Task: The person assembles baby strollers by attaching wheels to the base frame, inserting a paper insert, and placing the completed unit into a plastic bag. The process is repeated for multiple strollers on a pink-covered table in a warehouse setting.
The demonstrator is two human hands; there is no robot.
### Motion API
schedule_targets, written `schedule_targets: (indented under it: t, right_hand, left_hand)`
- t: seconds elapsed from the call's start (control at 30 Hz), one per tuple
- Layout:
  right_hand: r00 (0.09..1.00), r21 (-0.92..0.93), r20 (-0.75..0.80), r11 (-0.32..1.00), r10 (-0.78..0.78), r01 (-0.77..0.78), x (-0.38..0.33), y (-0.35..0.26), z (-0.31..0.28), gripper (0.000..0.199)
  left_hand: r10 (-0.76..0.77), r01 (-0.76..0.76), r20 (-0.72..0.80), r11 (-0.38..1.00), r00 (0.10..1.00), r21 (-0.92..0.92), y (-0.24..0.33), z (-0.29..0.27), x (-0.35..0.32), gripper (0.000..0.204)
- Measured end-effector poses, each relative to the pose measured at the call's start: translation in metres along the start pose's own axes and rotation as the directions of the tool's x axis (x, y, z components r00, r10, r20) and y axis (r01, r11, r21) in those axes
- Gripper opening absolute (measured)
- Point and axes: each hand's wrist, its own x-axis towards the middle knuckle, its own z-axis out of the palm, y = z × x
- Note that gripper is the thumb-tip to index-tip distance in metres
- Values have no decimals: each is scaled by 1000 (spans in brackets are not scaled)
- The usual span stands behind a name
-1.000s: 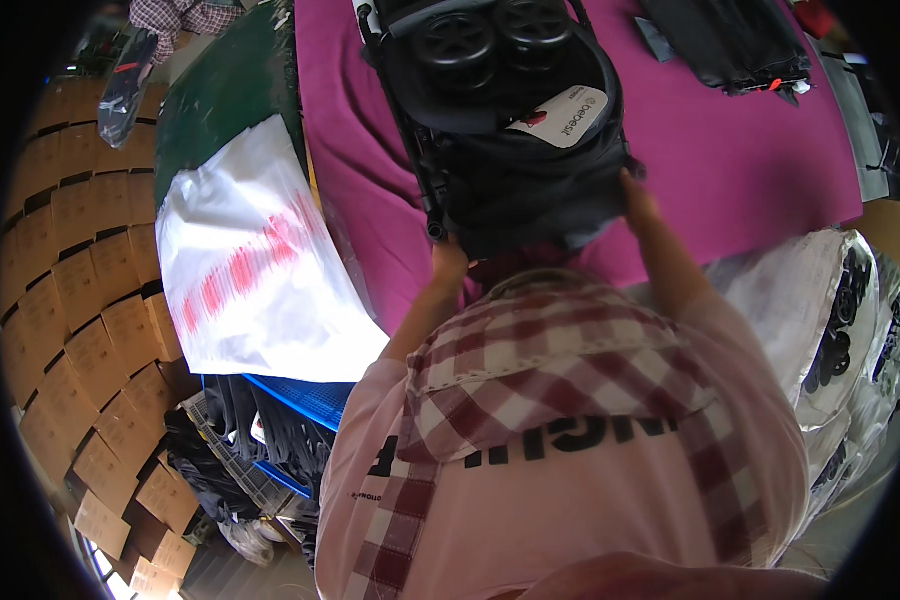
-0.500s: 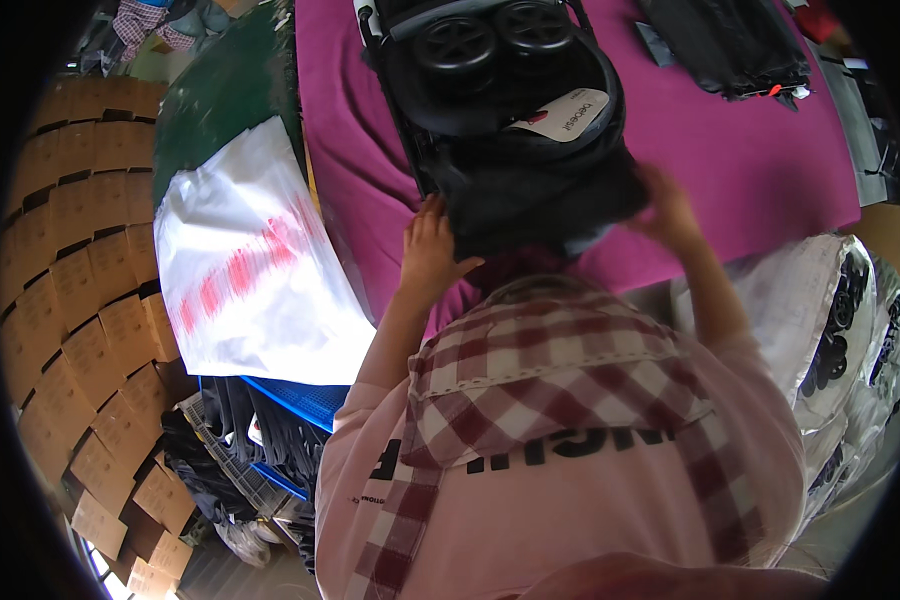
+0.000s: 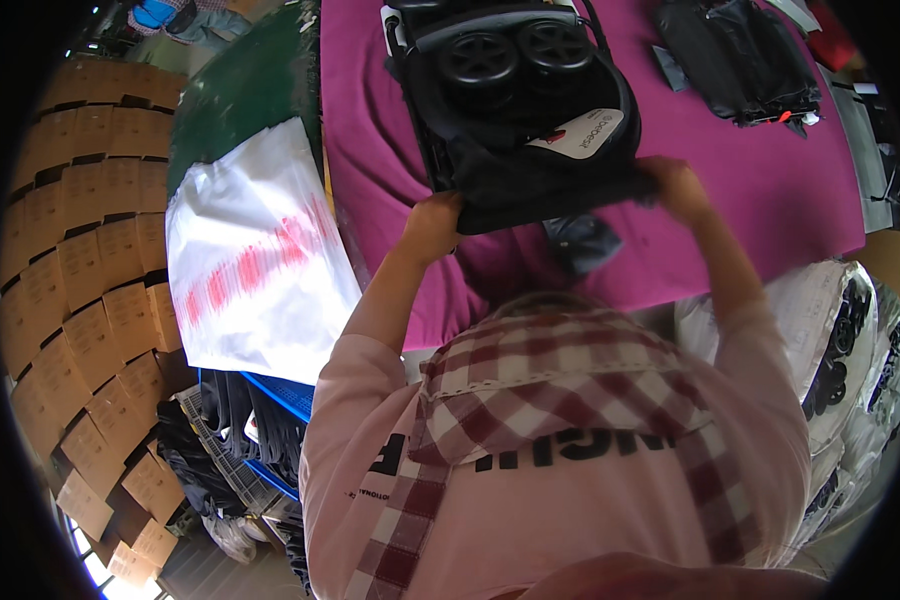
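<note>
Stacked along the far left: brown boxes (image 3: 80, 250), bending with the lens. Lying beside them on a green surface (image 3: 240, 90): a white bag (image 3: 250, 260) with red print, unmoved since the earlier pictures. Showing below it: a blue crate (image 3: 280, 395) edge and dark goods.

Reaching up from a pink sleeve: the left hand (image 3: 432, 222), now clenching on the near left corner of the folded black stroller (image 3: 525, 110), having slid inward and lower from where it was pressing half a second ago. Lying on the magenta counter (image 3: 370, 150): that stroller, wheels (image 3: 515, 50) up, white label facing up, sitting a little farther from the body than a second ago. Hanging beneath its near edge, newly exposed: a small dark flap (image 3: 582, 243) resting on the cloth.

Gripping the near right corner: the right hand (image 3: 678, 188), fingers curling over the fabric edge, closer to the stroller than half a second ago.

Lying well apart at the far right of the counter: a black bag (image 3: 740, 60). Crowding the right edge below: wrapped goods in clear plastic (image 3: 850, 340).
</note>
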Motion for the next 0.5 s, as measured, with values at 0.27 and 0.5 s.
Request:
schedule_targets:
  t: [0.27, 0.5]
  right_hand:
    - [997, 48, 38, 996, 72, -74, 9, -4, -10, 31]
    - [966, -142, -255, 990, -37, 0, -38, -7, 46, 43]
  left_hand:
    - [-69, 59, 105, 994, 992, 97, 12, -13, 7, 24]
    - [29, 6, -319, 994, 947, 108, 2, 49, -31, 28]
